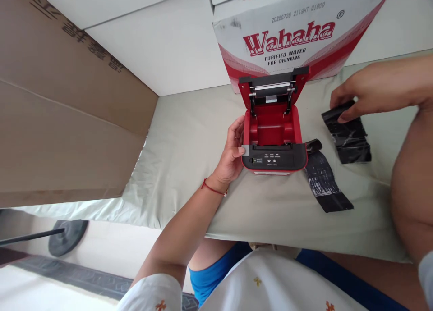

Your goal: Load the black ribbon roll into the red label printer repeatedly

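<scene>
A small red and black label or receipt printer (274, 160) sits on the cloth with its lid raised and its red inner bay bare. My left hand (232, 154) is closed around the printer's left side, thumb on the front corner by a grey patch. To the right, my right hand (352, 92) pinches the upper end of a crumpled, shiny black strip (352, 142), whose lower end reaches down over the cloth. A second black strip (326, 180), with pale scuffs and a curled upper end, lies against the printer's right side.
Right behind the raised lid stands a white and red Wahaha water carton (287, 36). A large brown cardboard box (67, 112) takes up the left. Pale green cloth (182, 135) covers the surface, whose front edge meets my lap. A dark round base with a pole (67, 236) is on the floor.
</scene>
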Action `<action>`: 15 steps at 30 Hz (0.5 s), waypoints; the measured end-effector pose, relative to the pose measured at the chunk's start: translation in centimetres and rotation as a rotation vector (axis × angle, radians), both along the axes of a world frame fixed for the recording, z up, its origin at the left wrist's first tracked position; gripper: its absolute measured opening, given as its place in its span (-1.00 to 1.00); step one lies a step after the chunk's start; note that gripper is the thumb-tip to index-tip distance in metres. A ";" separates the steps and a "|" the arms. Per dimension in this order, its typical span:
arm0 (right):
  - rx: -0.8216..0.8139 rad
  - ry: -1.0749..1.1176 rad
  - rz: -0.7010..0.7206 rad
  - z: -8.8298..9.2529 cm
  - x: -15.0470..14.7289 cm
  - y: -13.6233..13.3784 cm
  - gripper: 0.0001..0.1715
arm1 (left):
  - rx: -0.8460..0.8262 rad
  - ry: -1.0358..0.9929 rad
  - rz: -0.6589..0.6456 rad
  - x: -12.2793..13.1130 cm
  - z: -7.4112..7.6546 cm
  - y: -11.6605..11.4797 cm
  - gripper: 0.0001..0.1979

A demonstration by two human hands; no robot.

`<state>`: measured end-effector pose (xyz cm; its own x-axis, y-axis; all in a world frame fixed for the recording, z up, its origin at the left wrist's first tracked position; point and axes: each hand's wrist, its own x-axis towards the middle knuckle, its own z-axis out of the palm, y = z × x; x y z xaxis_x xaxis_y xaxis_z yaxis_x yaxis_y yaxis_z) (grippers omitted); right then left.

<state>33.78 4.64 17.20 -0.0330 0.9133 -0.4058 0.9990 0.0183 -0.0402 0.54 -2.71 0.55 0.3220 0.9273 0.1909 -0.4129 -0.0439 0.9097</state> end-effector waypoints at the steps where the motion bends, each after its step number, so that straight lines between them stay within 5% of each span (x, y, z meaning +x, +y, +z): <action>1: -0.093 -0.022 0.038 -0.5 -0.6 0.2 -0.88 | 0.005 0.001 -0.001 0.0 0.0 0.0 -0.05; 4: -0.196 -0.051 0.140 -1.4 -2.2 -0.1 -0.56 | 0.006 0.001 -0.003 0.0 -0.1 0.1 -0.05; 15: -0.319 -0.035 0.443 -1.7 -7.4 -3.5 -0.61 | 0.011 0.012 0.007 0.0 -0.1 0.1 -0.06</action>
<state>26.40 1.15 15.51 -0.3685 0.6465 -0.6680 0.8993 0.4300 -0.0799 0.56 -2.65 0.45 0.3181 0.9273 0.1975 -0.4020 -0.0568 0.9139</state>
